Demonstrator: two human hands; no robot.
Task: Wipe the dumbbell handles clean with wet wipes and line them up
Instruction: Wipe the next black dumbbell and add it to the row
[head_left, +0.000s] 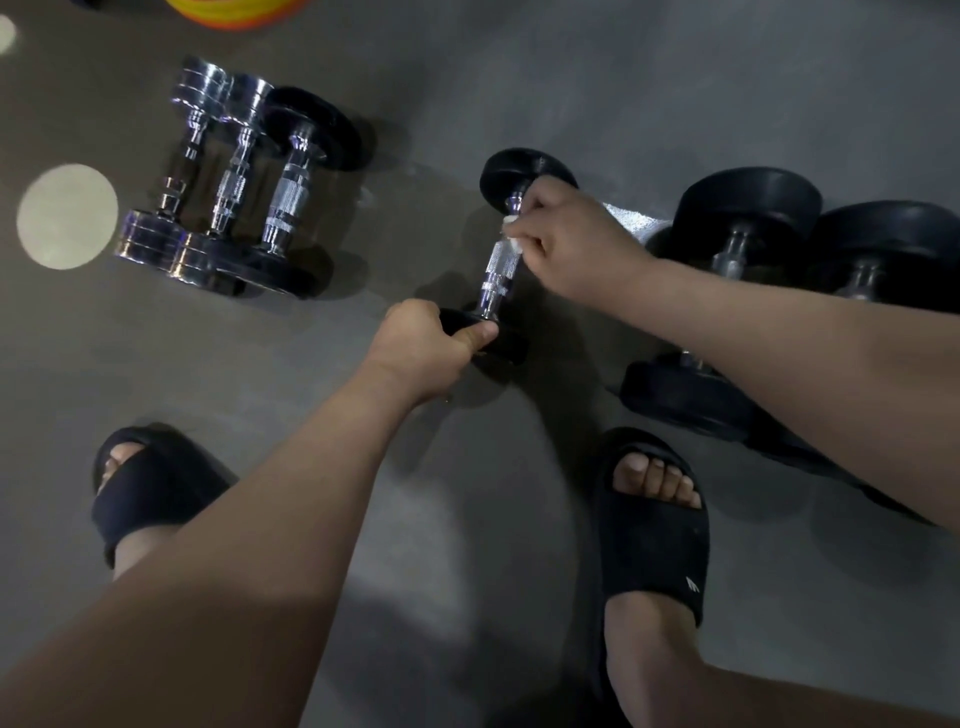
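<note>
A small black dumbbell (500, 270) with a chrome knurled handle lies on the grey floor in the middle. My left hand (431, 345) grips its near black head. My right hand (569, 236) pinches a white wet wipe (511, 236) against the upper part of the handle. To the left, three dumbbells stand side by side in a row: two chrome ones (176, 182) (228, 187) and one with black heads (293, 202). To the right lie two larger black dumbbells (727, 260) (878, 260), partly hidden by my right forearm.
My feet in black slides (150, 488) (652, 525) stand on the floor at the bottom. A yellow and orange round object (234, 10) sits at the top edge. A pale light spot (66, 215) lies on the floor at left.
</note>
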